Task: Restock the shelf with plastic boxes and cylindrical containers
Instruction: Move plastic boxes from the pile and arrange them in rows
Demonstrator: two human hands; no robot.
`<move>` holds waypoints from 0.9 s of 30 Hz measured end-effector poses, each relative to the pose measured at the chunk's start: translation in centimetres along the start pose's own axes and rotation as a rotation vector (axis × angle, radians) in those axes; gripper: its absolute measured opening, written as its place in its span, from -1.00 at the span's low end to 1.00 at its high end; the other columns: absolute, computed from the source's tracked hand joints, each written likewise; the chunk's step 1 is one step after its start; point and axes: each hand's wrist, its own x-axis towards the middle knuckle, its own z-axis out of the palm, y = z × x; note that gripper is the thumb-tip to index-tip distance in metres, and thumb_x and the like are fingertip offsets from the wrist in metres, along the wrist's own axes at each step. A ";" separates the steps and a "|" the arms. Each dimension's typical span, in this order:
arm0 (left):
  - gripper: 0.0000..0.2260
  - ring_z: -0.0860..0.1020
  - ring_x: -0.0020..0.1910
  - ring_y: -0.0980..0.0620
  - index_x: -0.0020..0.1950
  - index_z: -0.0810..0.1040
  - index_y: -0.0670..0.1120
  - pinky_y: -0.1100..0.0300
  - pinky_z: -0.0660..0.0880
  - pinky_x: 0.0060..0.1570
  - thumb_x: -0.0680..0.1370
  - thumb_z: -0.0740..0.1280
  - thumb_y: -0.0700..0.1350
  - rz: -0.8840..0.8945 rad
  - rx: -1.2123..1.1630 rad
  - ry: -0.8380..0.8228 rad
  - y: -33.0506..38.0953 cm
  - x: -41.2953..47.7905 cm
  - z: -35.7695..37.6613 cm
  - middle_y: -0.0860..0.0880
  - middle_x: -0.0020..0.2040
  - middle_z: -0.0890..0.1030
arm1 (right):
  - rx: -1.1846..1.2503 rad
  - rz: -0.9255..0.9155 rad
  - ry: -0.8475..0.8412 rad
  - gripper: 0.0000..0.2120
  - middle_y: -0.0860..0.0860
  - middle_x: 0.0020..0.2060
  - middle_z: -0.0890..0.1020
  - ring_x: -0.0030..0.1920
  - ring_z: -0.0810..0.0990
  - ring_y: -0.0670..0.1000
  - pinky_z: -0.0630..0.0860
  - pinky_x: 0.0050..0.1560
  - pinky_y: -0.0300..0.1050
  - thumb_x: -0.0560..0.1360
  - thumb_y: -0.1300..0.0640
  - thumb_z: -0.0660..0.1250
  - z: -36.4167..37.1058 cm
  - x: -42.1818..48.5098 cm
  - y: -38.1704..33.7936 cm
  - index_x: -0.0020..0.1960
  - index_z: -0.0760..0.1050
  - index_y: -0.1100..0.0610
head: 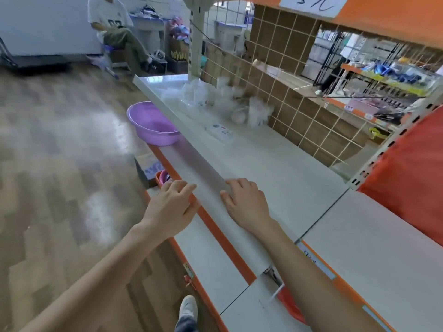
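Several clear plastic boxes and cylindrical containers (203, 97) stand blurred at the far end of the white shelf (275, 168), more of them by the wire grid (257, 113). A flat white packet with a label (219, 131) lies in front of them. My left hand (172, 204) has its fingers curled, with fingers and thumb around the orange front edge (211, 221) of the lower shelf. My right hand (247, 202) rests palm down on the upper shelf's grey front strip, holding nothing.
A purple basin (153, 123) sits on the lower shelf, to the left. A wire grid (299, 111) backs the shelf, with brown cardboard behind it. An orange panel (407, 178) closes the right side. A seated person (115, 29) is far back across the wooden floor.
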 end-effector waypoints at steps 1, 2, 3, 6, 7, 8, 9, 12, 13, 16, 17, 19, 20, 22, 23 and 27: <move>-0.61 0.35 0.32 -0.14 0.37 0.40 -0.07 0.04 0.34 0.24 0.57 0.21 0.02 -0.001 0.007 0.001 -0.5 1.2 -0.2 -0.07 0.32 0.46 | 0.010 -0.004 0.005 -0.63 0.08 0.26 0.43 0.24 0.36 0.14 0.32 0.16 0.01 0.59 -0.02 0.07 0.1 1.4 -0.2 0.33 0.34 0.09; -0.61 0.35 0.32 -0.14 0.37 0.40 -0.07 0.03 0.34 0.23 0.57 0.21 0.03 0.001 0.014 0.000 -1.0 2.3 -0.3 -0.08 0.31 0.46 | 0.017 -0.005 0.009 -0.63 0.08 0.26 0.43 0.24 0.36 0.14 0.32 0.17 0.01 0.59 -0.02 0.07 0.2 2.6 -0.3 0.34 0.34 0.09; -0.61 0.35 0.33 -0.14 0.37 0.40 -0.07 0.02 0.34 0.23 0.57 0.21 0.03 0.003 0.020 -0.008 -1.5 4.0 -0.4 -0.08 0.32 0.45 | 0.027 -0.003 0.017 -0.62 0.08 0.26 0.43 0.25 0.36 0.14 0.32 0.17 0.01 0.59 -0.02 0.08 0.2 4.4 -0.4 0.34 0.34 0.08; -0.58 0.32 0.34 -0.14 0.39 0.37 -0.06 0.03 0.30 0.26 0.56 0.20 0.05 0.011 0.022 -0.023 -2.5 8.7 -0.7 -0.08 0.35 0.42 | 0.037 0.024 0.027 -0.64 0.09 0.25 0.44 0.23 0.37 0.14 0.33 0.17 0.02 0.58 -0.02 0.08 0.0 8.8 0.1 0.30 0.36 0.10; -0.58 0.32 0.34 -0.13 0.39 0.36 -0.06 0.04 0.30 0.26 0.56 0.21 0.05 0.017 0.019 -0.023 -2.6 9.5 -0.8 -0.08 0.35 0.41 | 0.037 0.034 0.024 -0.65 0.09 0.25 0.44 0.23 0.37 0.14 0.33 0.16 0.02 0.58 -0.02 0.09 -0.1 9.5 0.2 0.30 0.37 0.11; -0.57 0.32 0.34 -0.13 0.40 0.35 -0.06 0.04 0.31 0.26 0.56 0.20 0.05 0.026 0.018 -0.027 -2.7 11.0 -0.8 -0.07 0.35 0.41 | 0.038 0.046 0.022 -0.64 0.09 0.25 0.43 0.23 0.37 0.14 0.34 0.17 0.02 0.58 -0.01 0.09 -0.3 10.9 0.6 0.30 0.36 0.11; -0.56 0.30 0.35 -0.12 0.41 0.34 -0.06 0.04 0.31 0.27 0.56 0.20 0.05 0.034 0.020 -0.034 -2.8 12.2 -0.7 -0.07 0.35 0.40 | 0.039 0.057 0.019 -0.64 0.10 0.25 0.43 0.23 0.37 0.14 0.34 0.17 0.03 0.58 -0.01 0.09 -0.3 12.0 0.9 0.30 0.36 0.11; -0.55 0.27 0.36 -0.10 0.43 0.31 -0.04 0.03 0.28 0.29 0.57 0.18 0.07 0.047 0.011 -0.051 -3.1 15.2 -0.2 -0.06 0.37 0.37 | 0.035 0.096 0.010 -0.64 0.10 0.24 0.43 0.23 0.36 0.15 0.34 0.16 0.04 0.57 -0.02 0.09 -0.3 14.8 1.8 0.29 0.37 0.12; -0.55 0.27 0.36 -0.10 0.43 0.30 -0.04 0.04 0.28 0.30 0.57 0.17 0.08 0.053 -0.001 -0.056 -3.3 16.3 0.0 -0.05 0.38 0.36 | 0.039 0.111 0.001 -0.64 0.10 0.24 0.43 0.23 0.36 0.15 0.34 0.16 0.04 0.57 -0.02 0.09 -0.2 15.7 2.1 0.29 0.37 0.11; -0.55 0.26 0.37 -0.09 0.43 0.30 -0.03 0.07 0.27 0.27 0.57 0.17 0.08 0.071 -0.022 -0.067 -3.8 18.6 0.6 -0.04 0.38 0.35 | 0.041 0.144 -0.025 -0.64 0.10 0.24 0.42 0.23 0.36 0.15 0.35 0.17 0.03 0.57 -0.03 0.10 0.3 17.3 2.9 0.30 0.36 0.10; -0.55 0.26 0.37 -0.08 0.43 0.29 -0.03 0.08 0.26 0.26 0.57 0.16 0.08 0.079 -0.025 -0.073 -3.9 19.2 0.7 -0.04 0.39 0.35 | 0.037 0.152 -0.030 -0.65 0.09 0.25 0.42 0.23 0.36 0.15 0.35 0.16 0.03 0.57 -0.03 0.10 0.4 17.6 3.1 0.30 0.36 0.09; -0.56 0.26 0.36 -0.08 0.43 0.29 -0.02 0.09 0.26 0.25 0.57 0.16 0.09 0.100 -0.030 -0.090 -4.5 20.8 1.0 -0.04 0.39 0.34 | 0.040 0.180 -0.020 -0.66 0.08 0.24 0.42 0.22 0.37 0.14 0.35 0.14 0.01 0.56 -0.01 0.12 0.6 18.7 3.4 0.29 0.36 0.08; -0.56 0.26 0.36 -0.07 0.43 0.29 -0.02 0.10 0.26 0.25 0.57 0.16 0.09 0.117 -0.030 -0.096 -4.9 21.8 1.2 -0.04 0.39 0.35 | 0.044 0.197 -0.005 -0.67 0.08 0.24 0.42 0.21 0.37 0.14 0.35 0.13 0.00 0.56 0.01 0.12 0.6 19.4 3.4 0.29 0.36 0.08; -0.56 0.27 0.35 -0.07 0.42 0.30 -0.02 0.11 0.28 0.25 0.57 0.15 0.09 0.148 -0.026 -0.102 -5.5 23.4 1.4 -0.03 0.38 0.35 | 0.043 0.214 0.020 -0.68 0.07 0.22 0.42 0.20 0.36 0.14 0.34 0.10 -0.02 0.54 0.03 0.15 0.6 20.4 3.4 0.27 0.37 0.09; -0.56 0.27 0.35 -0.07 0.42 0.30 -0.01 0.11 0.28 0.24 0.57 0.15 0.09 0.170 -0.029 -0.107 -6.0 24.4 1.5 -0.02 0.38 0.35 | 0.044 0.225 0.026 -0.69 0.07 0.21 0.41 0.20 0.35 0.14 0.34 0.10 -0.02 0.53 0.05 0.16 0.7 21.1 3.4 0.24 0.37 0.10; -0.58 0.30 0.31 -0.06 0.39 0.35 -0.02 0.14 0.29 0.19 0.55 0.20 0.06 0.248 -0.056 -0.096 -7.2 27.6 1.4 -0.02 0.33 0.39 | 0.086 0.258 -0.003 -0.60 0.05 0.29 0.35 0.28 0.28 0.14 0.30 0.19 0.00 0.50 0.04 0.20 1.3 23.5 2.4 0.31 0.31 0.10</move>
